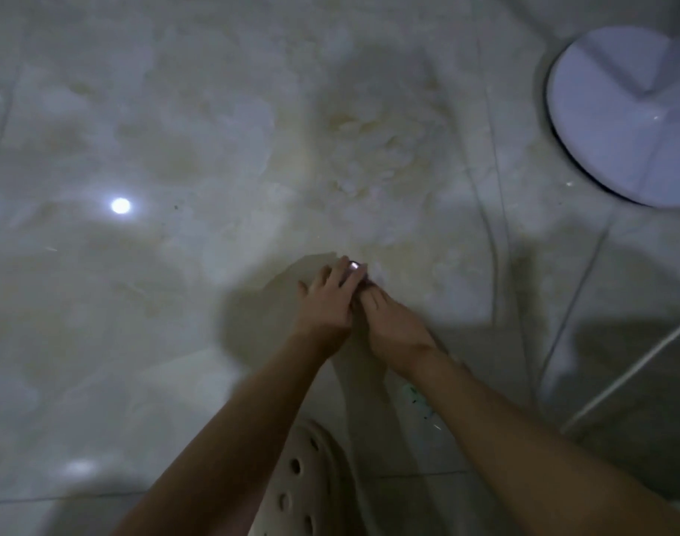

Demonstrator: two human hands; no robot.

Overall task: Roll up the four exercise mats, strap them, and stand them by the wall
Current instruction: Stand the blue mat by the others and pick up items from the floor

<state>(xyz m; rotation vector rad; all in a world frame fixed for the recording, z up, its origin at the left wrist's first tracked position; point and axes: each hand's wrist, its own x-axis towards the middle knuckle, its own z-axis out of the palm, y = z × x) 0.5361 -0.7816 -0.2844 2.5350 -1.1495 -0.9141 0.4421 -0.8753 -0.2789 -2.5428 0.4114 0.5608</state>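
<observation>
Left hand (327, 303): fingers straight, resting on small dark shiny object (354, 266).
Right hand (394, 328): fingers meet it; grip unclear.

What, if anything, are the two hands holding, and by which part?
The left hand and right hand meet over a small shiny object. Blur hides what it is and which part, if any, is gripped.

One head camera faces steeply down at the tiled floor (168, 121), near the left hand (325, 303) and right hand (392, 330) toward 6 o'clock
</observation>
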